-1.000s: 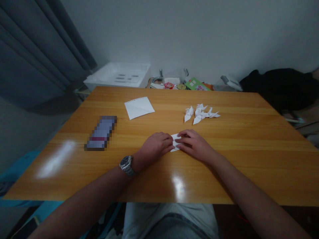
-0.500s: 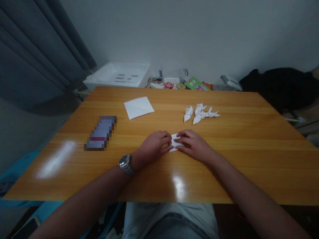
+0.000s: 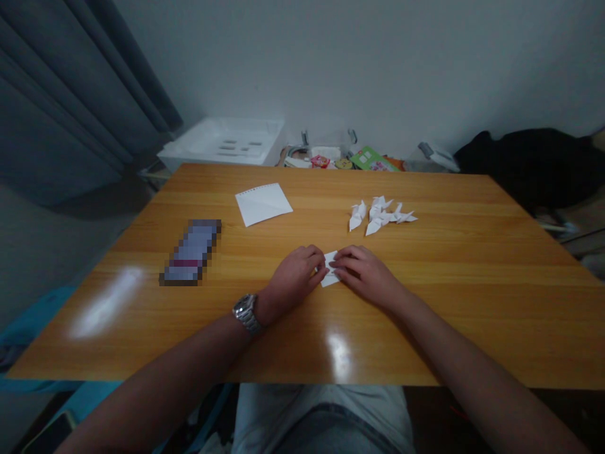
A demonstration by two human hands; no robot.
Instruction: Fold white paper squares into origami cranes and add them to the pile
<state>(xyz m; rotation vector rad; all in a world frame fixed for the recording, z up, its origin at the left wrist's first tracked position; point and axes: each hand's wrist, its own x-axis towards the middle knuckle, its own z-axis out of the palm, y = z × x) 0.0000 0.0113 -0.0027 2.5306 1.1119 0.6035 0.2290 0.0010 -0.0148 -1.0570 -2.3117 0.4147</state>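
Observation:
A small piece of white paper (image 3: pixel 330 279) lies on the wooden table between my two hands, and its folds are partly covered by fingers. My left hand (image 3: pixel 300 271), with a metal watch on the wrist, pinches the paper's left side between thumb and fingers. From the right, my right hand (image 3: pixel 366 272) grips the other side with bent fingers, the thumb low near the paper's front edge. Beyond the right hand sit several folded white paper figures (image 3: pixel 380 216), close together, with pointed ends like cranes.
A torn-edged white sheet (image 3: pixel 265 205) lies at the back left of the table (image 3: pixel 449 252). Left of my hands is a blurred-out phone (image 3: pixel 191 252). Behind the table's far edge stand a white plastic tray (image 3: pixel 222 135) and a green booklet (image 3: pixel 373 159) among small items.
My left hand and wrist have shifted slightly right and turned. The thumbs have moved up a little on the paper, so more of its front part shows.

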